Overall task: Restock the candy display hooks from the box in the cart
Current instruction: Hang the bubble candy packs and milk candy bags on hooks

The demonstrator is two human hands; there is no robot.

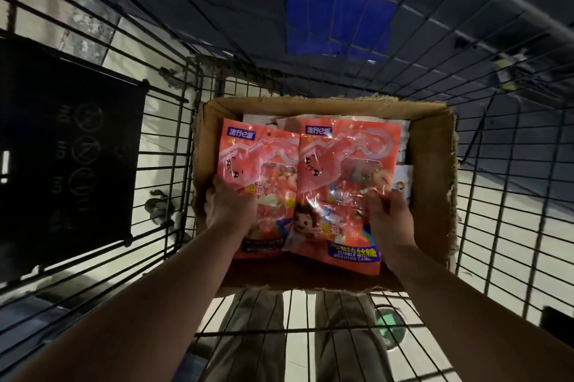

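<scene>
Now, in the head view, a cardboard box (435,182) sits in the wire cart (167,164) at the centre of the frame, and both arms reach into it from the lower edge. The left hand (231,206) grips the left candy bag (248,161) at its lower left side. The right hand (389,217) holds the right candy bag (338,170) by its right edge. Both bags sit side by side, face up, with their top ends pointing away. That probably keeps the hanging ends ready for the hooks, which are not in view. The left fingers (240,195) curl round the bag's edge, and the right fingers (377,199) pinch the film. Neither hand is spread. Paler packets (403,176) lie underneath in the box.
</scene>
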